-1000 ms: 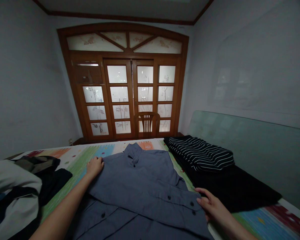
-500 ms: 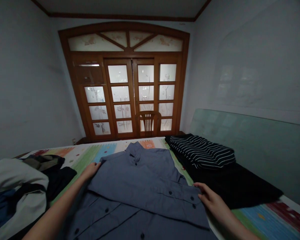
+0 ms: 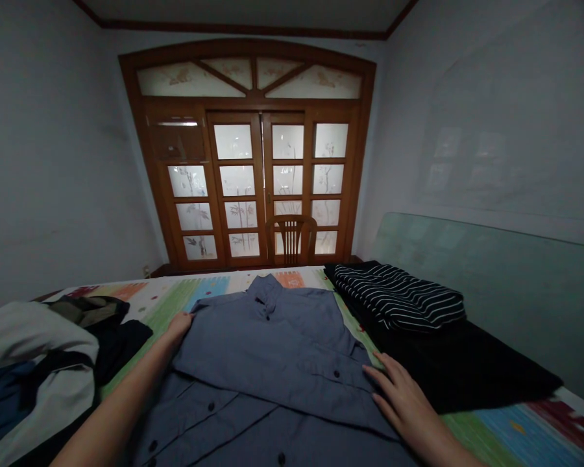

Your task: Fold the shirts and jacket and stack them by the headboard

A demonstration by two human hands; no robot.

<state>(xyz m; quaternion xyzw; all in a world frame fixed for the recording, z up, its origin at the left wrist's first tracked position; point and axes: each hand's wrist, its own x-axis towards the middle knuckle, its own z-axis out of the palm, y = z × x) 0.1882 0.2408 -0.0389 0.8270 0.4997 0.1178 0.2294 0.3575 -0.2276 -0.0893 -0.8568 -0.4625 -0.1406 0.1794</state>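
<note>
Blue-grey button-up shirt (image 3: 272, 344) lies folded over on the multicoloured bedsheet (image 3: 511, 431), mid-bed. Left hand (image 3: 179, 327): grip curled at the shirt's left edge; cannot tell whether it pinches the cloth. Right hand (image 3: 399, 395): grip wide, fingers spread flat on the shirt's lower right edge. Black-and-white striped folded garment (image 3: 396, 295) sits on folded black cloth (image 3: 467, 370), just right of the shirt.

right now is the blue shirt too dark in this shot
Head view: the blue shirt is dim but its buttons stay readable; the frosted door panes are far brighter, and the wide lens warps the frame's edges.
</note>
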